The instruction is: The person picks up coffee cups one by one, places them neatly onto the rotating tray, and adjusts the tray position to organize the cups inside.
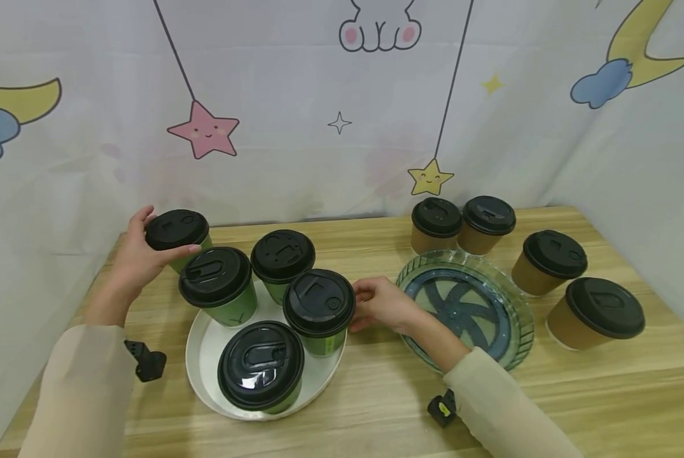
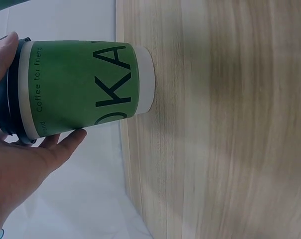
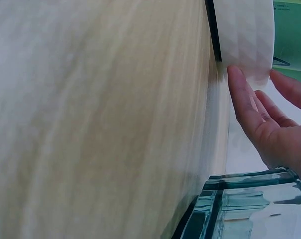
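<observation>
At the back left, my left hand [image 1: 138,254] grips a green paper coffee cup [image 2: 85,84] by its black lid [image 1: 177,229] and upper side. The cup is upright, close to the table; whether its base touches is hard to tell. Beside it, a white round tray [image 1: 201,375] carries several green cups with black lids, including a front cup [image 1: 261,366] and a right cup [image 1: 320,305]. My right hand [image 1: 384,305] holds the tray's right edge, one fingertip low on the white wall [image 3: 245,40] and another near its rim. Its remaining fingers are partly hidden.
To the right of the tray lies a clear greenish scalloped glass dish [image 1: 525,318]. Around its far and right sides stand several brown lidded cups, one of them a near-right cup [image 1: 596,312]. A white printed curtain [image 1: 296,172] hangs behind the wooden table [image 1: 387,407].
</observation>
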### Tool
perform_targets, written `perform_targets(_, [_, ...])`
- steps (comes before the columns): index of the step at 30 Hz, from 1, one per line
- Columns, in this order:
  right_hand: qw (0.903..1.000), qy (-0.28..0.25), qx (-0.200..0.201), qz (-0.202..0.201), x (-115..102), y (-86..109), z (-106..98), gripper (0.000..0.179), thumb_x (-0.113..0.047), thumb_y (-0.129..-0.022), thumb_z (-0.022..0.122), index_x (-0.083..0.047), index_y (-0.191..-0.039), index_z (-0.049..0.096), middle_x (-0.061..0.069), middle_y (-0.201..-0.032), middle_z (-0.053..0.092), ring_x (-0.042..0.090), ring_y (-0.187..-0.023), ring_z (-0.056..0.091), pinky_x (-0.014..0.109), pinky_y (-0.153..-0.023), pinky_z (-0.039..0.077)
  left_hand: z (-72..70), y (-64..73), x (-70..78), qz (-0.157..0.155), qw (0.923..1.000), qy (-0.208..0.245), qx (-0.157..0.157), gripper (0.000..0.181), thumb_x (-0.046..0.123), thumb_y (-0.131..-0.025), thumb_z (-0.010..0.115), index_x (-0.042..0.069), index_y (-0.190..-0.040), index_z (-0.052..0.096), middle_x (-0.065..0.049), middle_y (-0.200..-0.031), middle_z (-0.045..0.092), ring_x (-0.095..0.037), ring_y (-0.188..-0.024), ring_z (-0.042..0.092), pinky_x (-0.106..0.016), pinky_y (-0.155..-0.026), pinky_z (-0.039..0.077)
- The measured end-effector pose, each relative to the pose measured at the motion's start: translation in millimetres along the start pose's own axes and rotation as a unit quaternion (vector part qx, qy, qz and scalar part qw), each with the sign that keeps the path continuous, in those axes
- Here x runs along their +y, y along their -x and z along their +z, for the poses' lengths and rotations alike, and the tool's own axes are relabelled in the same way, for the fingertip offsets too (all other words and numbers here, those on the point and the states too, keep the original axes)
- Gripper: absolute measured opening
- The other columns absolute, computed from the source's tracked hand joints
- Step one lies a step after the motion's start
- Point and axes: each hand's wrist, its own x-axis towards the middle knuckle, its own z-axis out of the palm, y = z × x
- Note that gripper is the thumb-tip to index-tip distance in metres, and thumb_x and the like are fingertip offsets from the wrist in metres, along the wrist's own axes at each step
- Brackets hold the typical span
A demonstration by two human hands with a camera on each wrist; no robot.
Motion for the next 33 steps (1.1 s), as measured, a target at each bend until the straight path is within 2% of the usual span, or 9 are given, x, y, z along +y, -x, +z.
perform_targets(14, [1.0,0.0,0.007,0.0,-1.1,-0.8,1.3,0.015,0.01,-0.085,0.056,0.011,-0.1,0.055,0.008,-0.078,0.062,0.021,-0.07,0.062,0.043,-0.071,0.054,-0.2,0.1,-0.7,0.002,1.0,0.007,0.005,0.11,0.027,-0.076,0.075,0.01,-0.146,-0.008,-0.022,-0.149,0.004,-0.044,-0.131,0.015,-0.056,-0.104,0.017])
perform_targets(21, [0.9999,0.01,0.008,-0.004,-0.1,-0.5,0.7,0.016,0.008,-0.085,0.056,0.011,-0.101,0.055,0.009,-0.078,0.062,0.021,-0.071,0.063,0.043,-0.071,0.054,-2.7,1.4,1.4,-0.006,0.9999,-0.001,0.009,0.111,0.03,-0.075,0.075,0.012,-0.146,-0.007,-0.02,-0.15,0.0,-0.043,-0.132,0.012,-0.057,-0.104,0.016])
perform_targets(26, [0.9999,0.012,0.011,-0.004,-1.0,-0.6,0.9,0.016,0.009,-0.085,0.056,0.011,-0.102,0.055,0.009,-0.079,0.061,0.02,-0.072,0.062,0.043,-0.071,0.054,-7.5,5.2,6.3,-0.008,0.9999,0.002,0.013,0.11,0.03,-0.076,0.075,0.014,-0.147,-0.007,-0.019,-0.15,0.0,-0.042,-0.133,0.011,-0.057,-0.105,0.015])
perform_targets(33, [0.9998,0.015,0.011,-0.005,-0.5,-0.6,0.5,0.016,0.008,-0.085,0.056,0.011,-0.101,0.056,0.009,-0.079,0.062,0.02,-0.071,0.062,0.043,-0.071,0.054,-13.7,15.9,14.1,-0.008,0.9994,0.005,0.032,0.11,0.032,-0.074,0.076,0.015,-0.147,-0.004,-0.015,-0.151,0.002,-0.039,-0.133,0.014,-0.055,-0.104,0.019])
